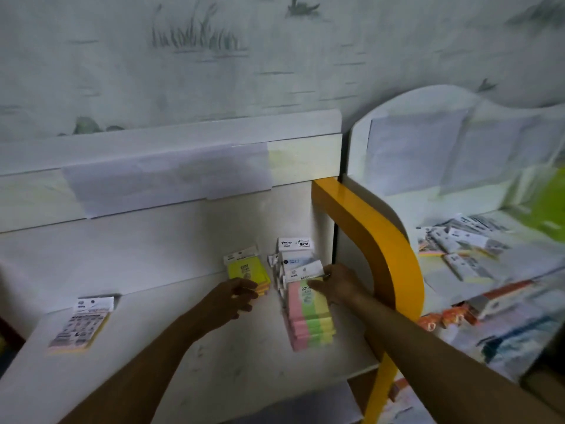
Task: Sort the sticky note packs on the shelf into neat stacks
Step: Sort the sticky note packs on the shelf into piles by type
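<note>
bare shelf lies open between the printed pack at left and the yellow pack. the orange post walls off the right side, just beside the striped stack.

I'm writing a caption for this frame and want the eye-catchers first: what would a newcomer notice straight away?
The curved orange post right of the white shelf stands out first. Next, the striped stack of pink, green and yellow packs at mid-shelf, with the right hand on its top. The left hand touches a yellow stack beside it, and a printed pack lies apart at the far left.
</note>
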The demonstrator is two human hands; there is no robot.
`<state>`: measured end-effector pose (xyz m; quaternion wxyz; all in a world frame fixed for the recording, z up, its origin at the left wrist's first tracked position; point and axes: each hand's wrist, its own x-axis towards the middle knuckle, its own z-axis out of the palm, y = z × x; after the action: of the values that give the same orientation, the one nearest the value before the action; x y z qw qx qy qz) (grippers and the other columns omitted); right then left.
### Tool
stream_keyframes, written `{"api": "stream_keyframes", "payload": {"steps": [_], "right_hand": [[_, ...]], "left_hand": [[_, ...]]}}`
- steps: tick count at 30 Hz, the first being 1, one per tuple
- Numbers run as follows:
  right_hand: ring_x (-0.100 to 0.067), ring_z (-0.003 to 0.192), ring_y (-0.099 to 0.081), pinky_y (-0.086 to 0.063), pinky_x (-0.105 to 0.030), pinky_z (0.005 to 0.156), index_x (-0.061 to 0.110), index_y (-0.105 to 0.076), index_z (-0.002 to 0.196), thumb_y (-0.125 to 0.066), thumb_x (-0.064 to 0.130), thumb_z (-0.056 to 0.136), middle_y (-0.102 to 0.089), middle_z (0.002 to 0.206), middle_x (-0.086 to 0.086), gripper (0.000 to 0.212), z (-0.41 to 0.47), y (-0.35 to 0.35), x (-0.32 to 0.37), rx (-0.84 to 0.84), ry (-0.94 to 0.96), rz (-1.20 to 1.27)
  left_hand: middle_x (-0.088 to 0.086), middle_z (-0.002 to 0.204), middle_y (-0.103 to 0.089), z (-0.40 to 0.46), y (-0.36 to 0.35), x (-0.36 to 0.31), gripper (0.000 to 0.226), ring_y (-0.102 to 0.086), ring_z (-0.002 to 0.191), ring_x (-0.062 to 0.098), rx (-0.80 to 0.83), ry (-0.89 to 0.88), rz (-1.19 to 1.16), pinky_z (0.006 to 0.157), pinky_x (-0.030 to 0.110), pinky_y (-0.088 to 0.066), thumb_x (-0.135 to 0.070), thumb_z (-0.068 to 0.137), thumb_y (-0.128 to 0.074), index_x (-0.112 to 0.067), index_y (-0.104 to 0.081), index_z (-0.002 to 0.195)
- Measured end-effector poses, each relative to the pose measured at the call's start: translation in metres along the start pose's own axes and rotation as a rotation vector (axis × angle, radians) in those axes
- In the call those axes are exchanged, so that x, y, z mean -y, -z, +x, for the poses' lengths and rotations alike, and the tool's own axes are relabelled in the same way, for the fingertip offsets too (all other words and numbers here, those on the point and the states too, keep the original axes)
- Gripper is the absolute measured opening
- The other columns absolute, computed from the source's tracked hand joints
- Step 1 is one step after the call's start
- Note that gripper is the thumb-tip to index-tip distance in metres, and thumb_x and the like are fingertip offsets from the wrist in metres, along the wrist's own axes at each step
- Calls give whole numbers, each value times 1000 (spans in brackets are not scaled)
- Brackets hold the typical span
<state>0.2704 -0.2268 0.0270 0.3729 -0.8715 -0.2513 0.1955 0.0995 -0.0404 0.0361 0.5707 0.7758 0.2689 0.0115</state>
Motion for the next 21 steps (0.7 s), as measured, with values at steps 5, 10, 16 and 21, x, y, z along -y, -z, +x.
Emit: {"api": "stream_keyframes", "payload": {"steps": [5, 10, 16, 21], "right_hand": [[-23, 109, -64, -53, -33, 90, 13, -57, 125, -74, 39, 79, -64, 125, -8, 56, 6, -7, -12, -70, -21, -144], [-29, 114, -58, -48, -33, 92, 11, -49, 132, -77, 27, 76, -57, 128, -14, 64, 18, 0, 13, -200, 141, -136], [-16, 91, -65, -46, -18, 74, 19, -64, 109, -73, 19, 83, -63, 94, 5, 27, 33, -11, 62, 200, 380, -47], [-19, 99, -66, -47, -7, 70, 24, -63, 108, -73, 29, 83, -65, 97, 2, 27, 36, -36, 89, 316, 423, -118]], "left_hand": [[7, 104, -63, -6, 13, 14, 24, -60, 76, 14, 46, -13, 88, 56, 21, -37, 1, 93, -52, -14, -58, 111], [4, 106, -65, -18, 39, 34, 24, -62, 84, 12, -67, -80, 267, 61, 12, -48, -2, 95, -49, -16, -59, 112], [-3, 126, -58, -41, 112, 85, 26, -54, 115, 13, -279, -55, 620, 102, 28, -43, -16, 91, -57, -27, -59, 115], [-3, 131, -53, -55, 181, 137, 44, -51, 121, 22, -639, 153, 911, 99, 37, -45, -48, 84, -53, -30, -56, 124]]}}
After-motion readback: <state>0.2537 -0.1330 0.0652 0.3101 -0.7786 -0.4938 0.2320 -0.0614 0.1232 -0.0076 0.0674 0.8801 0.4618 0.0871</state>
